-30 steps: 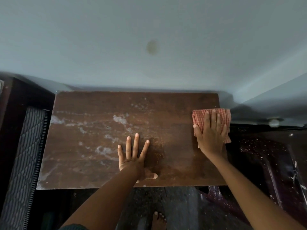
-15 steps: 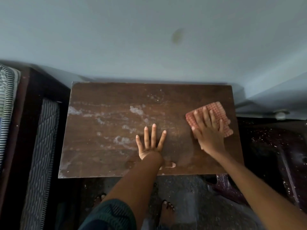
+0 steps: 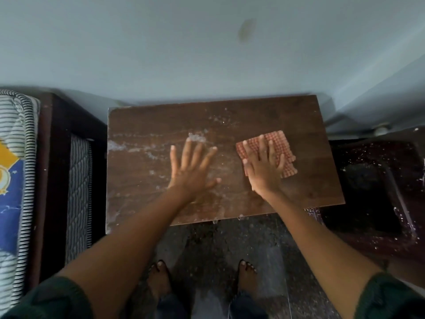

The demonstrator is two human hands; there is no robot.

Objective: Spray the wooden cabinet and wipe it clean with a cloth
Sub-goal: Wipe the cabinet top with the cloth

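Observation:
The brown wooden cabinet top lies below me, streaked with white foam on its left half and middle. My left hand rests flat on it near the middle, fingers spread, holding nothing. My right hand presses flat on a red checked cloth on the right part of the top. The cloth sticks out beyond my fingers toward the back and right. No spray bottle is in view.
A pale wall runs behind the cabinet. A dark bed frame with a striped mattress stands at the left. A dark maroon plastic chair, flecked with white, is at the right. My bare feet stand on the speckled floor.
My right hand has slid the cloth leftward from the right edge toward the middle. My left hand has shifted further back on the top. My head has moved back, showing more floor.

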